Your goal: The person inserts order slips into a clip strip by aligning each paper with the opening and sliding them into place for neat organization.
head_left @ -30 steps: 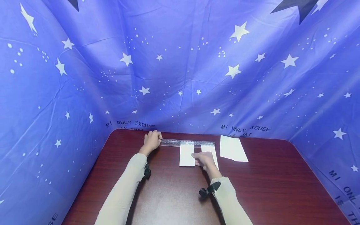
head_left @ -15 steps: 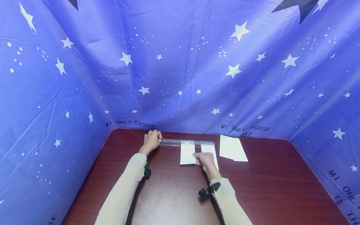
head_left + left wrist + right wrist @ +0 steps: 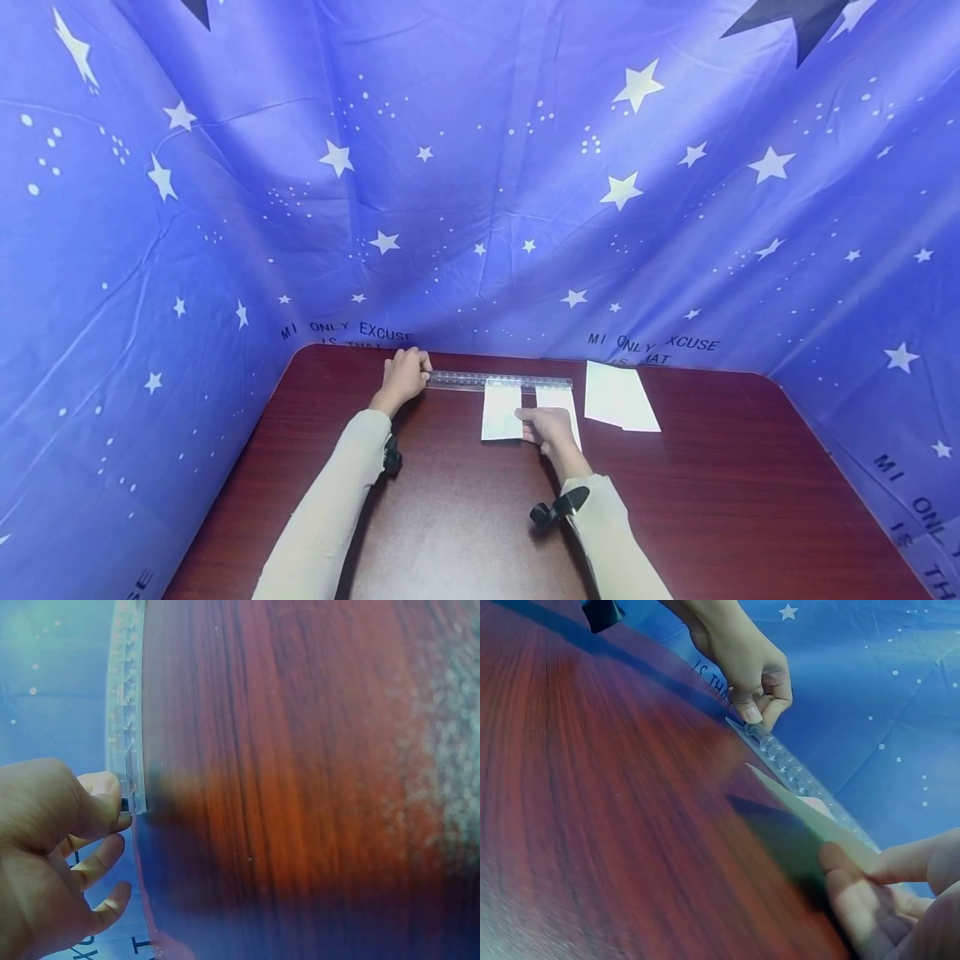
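Note:
My left hand (image 3: 405, 375) pinches the left end of a clear plastic ruler (image 3: 459, 381) near the table's far edge. In the left wrist view, thumb and forefinger hold the ruler (image 3: 126, 697) at its end, with the other fingers loosely bent. My right hand (image 3: 550, 427) pinches a small white sheet of paper (image 3: 501, 412) by its right edge, thumb on top. That paper (image 3: 810, 814) stands tilted over the table in the right wrist view, fingers beneath it. Its far edge meets the ruler. A second white sheet (image 3: 555, 398) lies partly under my right hand, its far end at the ruler.
Two overlapping white sheets (image 3: 621, 398) lie on the dark red wooden table (image 3: 712, 483), right of the ruler. A blue star-printed curtain (image 3: 480, 192) hangs around the table's back and sides. Black wrist mounts (image 3: 558, 507) sit on both sleeves.
The paper in my right hand has shifted slightly to the right along the ruler, and its near edge has lifted and dipped a little. My left hand and the ruler have hardly moved.

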Motion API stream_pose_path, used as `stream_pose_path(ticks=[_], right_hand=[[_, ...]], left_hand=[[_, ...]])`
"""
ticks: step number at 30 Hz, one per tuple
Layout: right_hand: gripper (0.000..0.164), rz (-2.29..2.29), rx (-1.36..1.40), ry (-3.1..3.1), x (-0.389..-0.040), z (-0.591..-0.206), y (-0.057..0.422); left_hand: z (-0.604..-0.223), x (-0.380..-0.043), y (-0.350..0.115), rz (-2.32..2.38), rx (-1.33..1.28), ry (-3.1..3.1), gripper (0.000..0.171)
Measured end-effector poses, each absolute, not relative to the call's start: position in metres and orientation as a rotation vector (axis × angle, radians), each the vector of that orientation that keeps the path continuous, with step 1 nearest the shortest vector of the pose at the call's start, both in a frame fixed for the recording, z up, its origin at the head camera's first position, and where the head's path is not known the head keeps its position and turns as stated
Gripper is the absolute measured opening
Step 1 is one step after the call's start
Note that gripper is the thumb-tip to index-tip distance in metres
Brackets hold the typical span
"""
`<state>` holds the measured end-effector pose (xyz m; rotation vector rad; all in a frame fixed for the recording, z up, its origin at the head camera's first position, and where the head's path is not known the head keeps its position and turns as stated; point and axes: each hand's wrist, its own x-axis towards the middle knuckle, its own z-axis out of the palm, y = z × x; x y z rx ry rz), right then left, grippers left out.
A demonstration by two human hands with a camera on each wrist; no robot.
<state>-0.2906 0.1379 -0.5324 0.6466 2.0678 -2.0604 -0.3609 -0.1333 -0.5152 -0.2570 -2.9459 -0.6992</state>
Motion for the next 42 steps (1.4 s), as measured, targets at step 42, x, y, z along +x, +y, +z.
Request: stream_pose_path(ticks=[42], right_hand=[[0.012, -2.014, 0.541, 2.157, -0.289, -0.536, 0.148]], left_hand=[[-0.514, -0.359, -0.133, -0.722, -0.253, -2.943, 0.011]])
